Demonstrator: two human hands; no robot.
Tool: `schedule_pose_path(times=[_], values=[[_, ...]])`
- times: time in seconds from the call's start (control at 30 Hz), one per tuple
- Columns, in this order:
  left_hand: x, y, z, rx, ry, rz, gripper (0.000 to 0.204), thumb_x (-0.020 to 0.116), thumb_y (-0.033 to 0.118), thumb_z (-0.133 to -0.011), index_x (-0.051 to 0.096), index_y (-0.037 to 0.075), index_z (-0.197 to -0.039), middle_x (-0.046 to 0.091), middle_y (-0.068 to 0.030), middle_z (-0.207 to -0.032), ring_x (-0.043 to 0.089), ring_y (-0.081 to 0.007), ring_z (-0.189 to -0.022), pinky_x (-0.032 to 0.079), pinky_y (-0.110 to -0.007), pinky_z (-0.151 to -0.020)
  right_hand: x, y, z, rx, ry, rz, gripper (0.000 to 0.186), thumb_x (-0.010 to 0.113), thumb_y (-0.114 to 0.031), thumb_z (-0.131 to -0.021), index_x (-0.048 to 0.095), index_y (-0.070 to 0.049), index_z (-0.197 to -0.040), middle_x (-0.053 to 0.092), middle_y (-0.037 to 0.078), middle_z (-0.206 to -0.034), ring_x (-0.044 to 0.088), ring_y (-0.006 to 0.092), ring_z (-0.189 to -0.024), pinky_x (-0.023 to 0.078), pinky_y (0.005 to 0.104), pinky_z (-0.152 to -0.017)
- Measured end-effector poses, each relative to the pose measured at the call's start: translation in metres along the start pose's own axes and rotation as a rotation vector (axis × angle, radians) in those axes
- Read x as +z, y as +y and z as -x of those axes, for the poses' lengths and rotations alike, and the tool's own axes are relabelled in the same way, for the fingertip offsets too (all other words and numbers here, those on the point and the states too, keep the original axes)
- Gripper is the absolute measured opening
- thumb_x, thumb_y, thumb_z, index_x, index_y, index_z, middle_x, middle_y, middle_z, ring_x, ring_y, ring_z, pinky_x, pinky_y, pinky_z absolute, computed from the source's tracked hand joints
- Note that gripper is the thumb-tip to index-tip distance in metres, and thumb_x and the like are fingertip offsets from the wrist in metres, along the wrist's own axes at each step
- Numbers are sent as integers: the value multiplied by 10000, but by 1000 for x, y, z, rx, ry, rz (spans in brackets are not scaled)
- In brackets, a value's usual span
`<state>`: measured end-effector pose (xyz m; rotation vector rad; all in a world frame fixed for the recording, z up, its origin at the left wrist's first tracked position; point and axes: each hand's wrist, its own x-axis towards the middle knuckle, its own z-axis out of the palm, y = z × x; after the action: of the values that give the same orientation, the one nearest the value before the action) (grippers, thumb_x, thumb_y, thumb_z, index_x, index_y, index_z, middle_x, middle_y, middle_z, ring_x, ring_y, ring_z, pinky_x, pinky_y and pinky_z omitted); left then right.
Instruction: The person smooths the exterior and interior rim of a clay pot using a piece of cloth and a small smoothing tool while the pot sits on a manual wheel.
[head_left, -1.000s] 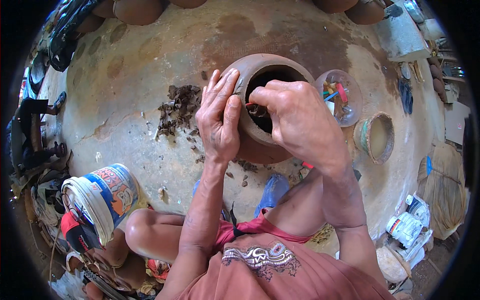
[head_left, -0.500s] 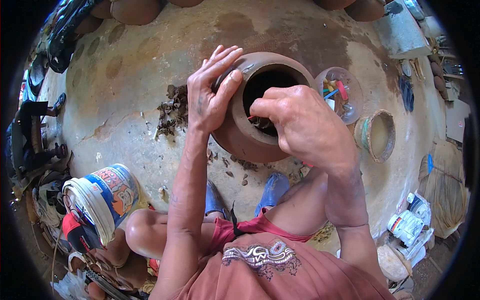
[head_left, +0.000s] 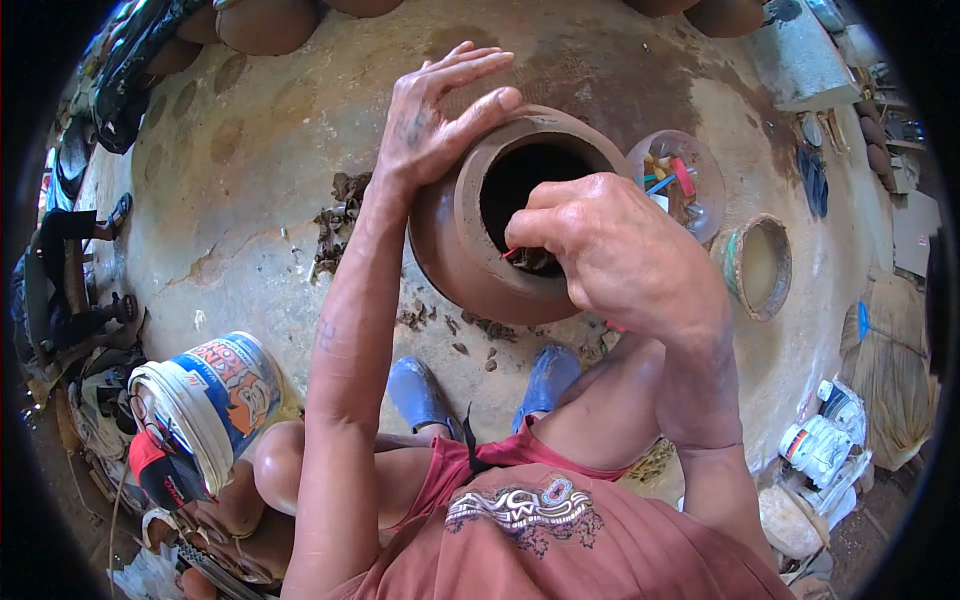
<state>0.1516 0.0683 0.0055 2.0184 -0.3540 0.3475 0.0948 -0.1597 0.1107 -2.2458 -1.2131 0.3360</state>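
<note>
A round brown clay pot (head_left: 452, 255) with a wide dark mouth stands on the floor in front of me. My left hand (head_left: 445, 110) is open, its fingers outstretched past the pot's far left side and the thumb near the shoulder. At the mouth, my right hand (head_left: 620, 245) is closed in a pinch at the near inner rim. The end of a thin red tool (head_left: 511, 252) pokes out from its fingers; the rest is hidden. Dark clay shavings (head_left: 535, 262) show just inside the rim, under that hand.
Right of the pot are a clear tub (head_left: 712, 185) of small tools and a bucket (head_left: 762, 268) of cloudy water. Clay scraps (head_left: 345, 215) lie to its left. A white-and-blue bucket (head_left: 235, 385) tilts at the left. Another person's feet (head_left: 122, 305) show at the far left.
My left hand has moved up and away along the pot's far side, its palm lifting. The pot appears slightly turned or shifted. My right hand stays at the mouth, moved slightly right.
</note>
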Motion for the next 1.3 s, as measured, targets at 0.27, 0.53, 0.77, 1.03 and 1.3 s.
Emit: schedule_pose_path(times=[0.27, 0.53, 0.77, 1.03, 1.3], values=[[0, 11, 44, -156, 245, 207, 452, 691, 309, -1010, 729, 25, -1360, 707, -197, -1402, 540, -347, -1466, 400, -450, -1215, -1, -3, -3, 144, 176, 85, 212, 639, 63, -815, 736, 17, -998, 719, 222, -938, 713, 427, -907, 568, 492, -817], [33, 62, 120, -286, 484, 184, 461, 567, 282, -1095, 652, 8, -1456, 623, -199, -1520, 412, -381, -1554, 288, -498, -1276, 25, 3, -21, 259, 412, 124, 214, 670, -9, -790, 713, 52, -991, 736, 268, -927, 734, 436, -931, 589, 517, -864], [38, 61, 117, -223, 417, 107, 447, 552, 284, -1082, 689, 27, -1421, 636, -169, -1513, 407, -387, -1556, 269, -521, -1285, 29, -5, -19, 273, 419, 69, 211, 675, -19, -800, 702, 45, -999, 742, 269, -924, 745, 432, -904, 599, 526, -823], [32, 55, 108, -185, 383, 169, 429, 544, 233, -1062, 708, 4, -1385, 663, -182, -1472, 459, -383, -1519, 289, -509, -1281, 31, -10, -17, 190, 324, 16, 185, 672, -21, -801, 731, 33, -969, 744, 260, -891, 753, 420, -876, 610, 513, -814], [20, 42, 90, -139, 273, 210, 458, 549, 277, -1054, 718, -22, -1356, 695, -192, -1423, 509, -379, -1485, 326, -496, -1266, 22, -7, -10, 131, 144, -4, 247, 641, 51, -780, 740, 8, -1003, 720, 230, -906, 716, 425, -904, 570, 503, -820]])
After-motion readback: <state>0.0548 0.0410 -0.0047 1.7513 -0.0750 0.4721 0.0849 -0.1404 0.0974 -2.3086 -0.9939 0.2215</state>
